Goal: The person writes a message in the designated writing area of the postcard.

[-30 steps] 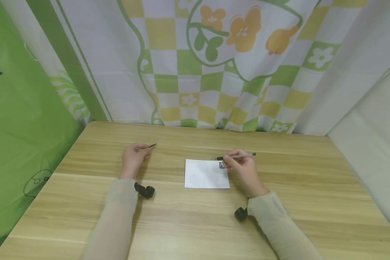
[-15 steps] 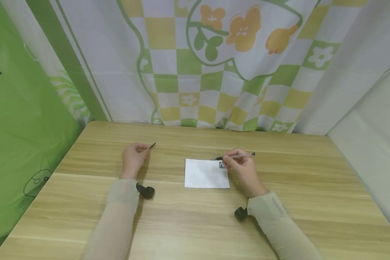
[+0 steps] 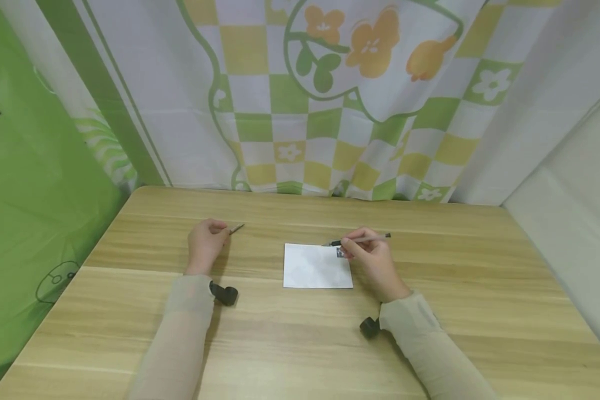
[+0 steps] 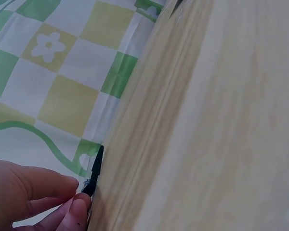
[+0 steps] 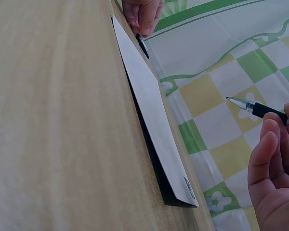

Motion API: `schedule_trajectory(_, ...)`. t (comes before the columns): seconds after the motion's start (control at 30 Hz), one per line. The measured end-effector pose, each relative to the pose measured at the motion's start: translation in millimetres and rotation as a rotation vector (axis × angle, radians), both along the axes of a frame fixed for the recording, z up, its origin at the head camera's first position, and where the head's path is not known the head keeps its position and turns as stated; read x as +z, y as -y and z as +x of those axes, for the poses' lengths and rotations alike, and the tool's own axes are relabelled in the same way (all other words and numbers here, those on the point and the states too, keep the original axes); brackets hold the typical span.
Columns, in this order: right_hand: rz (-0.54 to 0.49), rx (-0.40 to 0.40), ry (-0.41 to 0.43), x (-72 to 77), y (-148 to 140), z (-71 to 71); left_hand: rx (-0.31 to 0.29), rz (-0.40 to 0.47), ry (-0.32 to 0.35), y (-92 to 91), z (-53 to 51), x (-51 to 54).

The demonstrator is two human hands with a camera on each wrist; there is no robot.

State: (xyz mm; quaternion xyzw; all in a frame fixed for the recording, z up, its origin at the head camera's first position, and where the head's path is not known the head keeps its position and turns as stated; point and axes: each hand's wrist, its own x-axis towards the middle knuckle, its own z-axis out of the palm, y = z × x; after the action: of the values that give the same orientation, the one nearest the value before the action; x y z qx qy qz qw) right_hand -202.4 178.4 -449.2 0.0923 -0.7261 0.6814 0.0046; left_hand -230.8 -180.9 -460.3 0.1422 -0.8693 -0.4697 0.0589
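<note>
My right hand [image 3: 375, 264] holds a pen [image 5: 267, 112] with a clear body and a black grip. The pen's bare tip points left, over the far edge of a white card [image 3: 315, 269]. The card lies on the table with a small dark picture [image 3: 339, 253] in its far right corner, partly behind my fingers. Off to the left, my left hand [image 3: 206, 241] pinches a small black pen cap [image 4: 97, 168] between thumb and fingers, its free end pointing away to the right. In the right wrist view the card's near side shows a dark edge.
A wood-grain table [image 3: 290, 344] spans the front. Behind it hangs a checked, flowered curtain [image 3: 325, 128]; a green cloth [image 3: 40, 194] hangs at the left and a pale wall [image 3: 580, 222] stands at the right. Each wrist bears a black camera [image 3: 224, 294].
The cap in my left fingers has tilted, first steeper and then flatter, and now reaches slightly farther right. My right hand, the pen and the card stay almost still.
</note>
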Motion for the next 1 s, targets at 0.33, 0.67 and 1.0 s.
schedule_trajectory(0.33, -0.007, 0.001, 0.003, 0.8, 1, 0.3, -0.033, -0.007, -0.042, -5.6, -0.1, 6.7)
schedule_trajectory(0.67, -0.003, -0.007, 0.005, 0.4, 1, -0.9, -0.282, -0.11, -0.065, -24.4, 3.0, 23.8)
schedule_trajectory(1.0, 0.013, -0.015, 0.013, 0.0, 0, -2.2, -0.464, -0.226, -0.063, -35.5, 8.0, 29.5)
